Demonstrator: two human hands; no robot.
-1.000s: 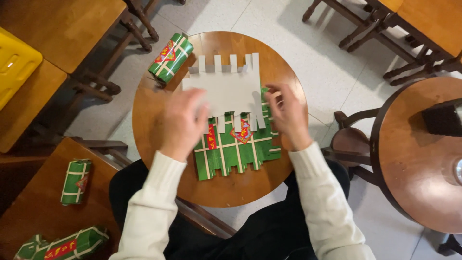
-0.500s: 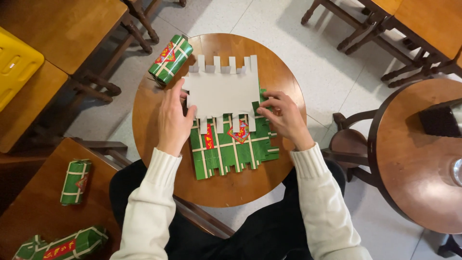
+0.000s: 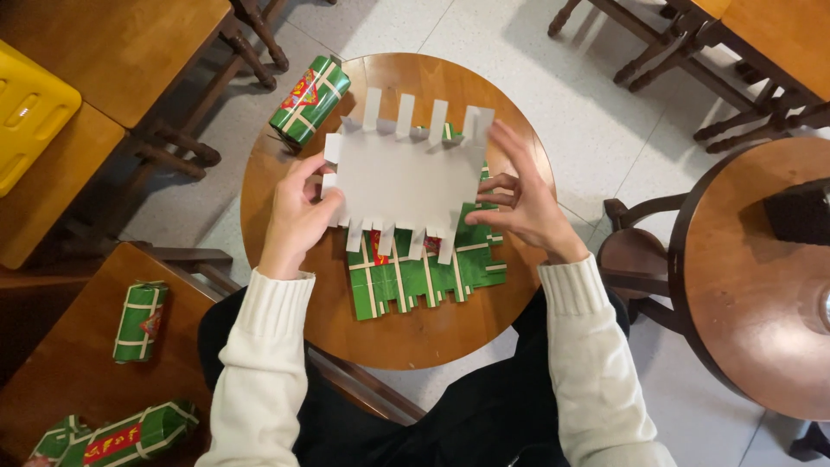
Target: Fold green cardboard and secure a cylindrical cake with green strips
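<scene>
A flat die-cut cardboard sheet (image 3: pixel 406 177), white side up with tabs along its edges, is lifted off a small round wooden table (image 3: pixel 389 337). My left hand (image 3: pixel 298 216) grips its left edge and my right hand (image 3: pixel 519 207) grips its right edge. Under it lie more flat sheets (image 3: pixel 424 277), green side up with pale stripes and red patches. A folded green box (image 3: pixel 309 99) of the same pattern lies at the table's far left rim.
A yellow crate (image 3: pixel 26 112) sits on a wooden desk at the far left. Other folded green boxes (image 3: pixel 138 320) (image 3: pixel 121 437) lie on a desk at lower left. Another round table (image 3: pixel 761 285) stands right; wooden chairs surround it.
Both hands moved from pressing on the stack to gripping the top sheet's side edges, and the white sheet has been lifted and shifted toward me, covering more of the green stack.
</scene>
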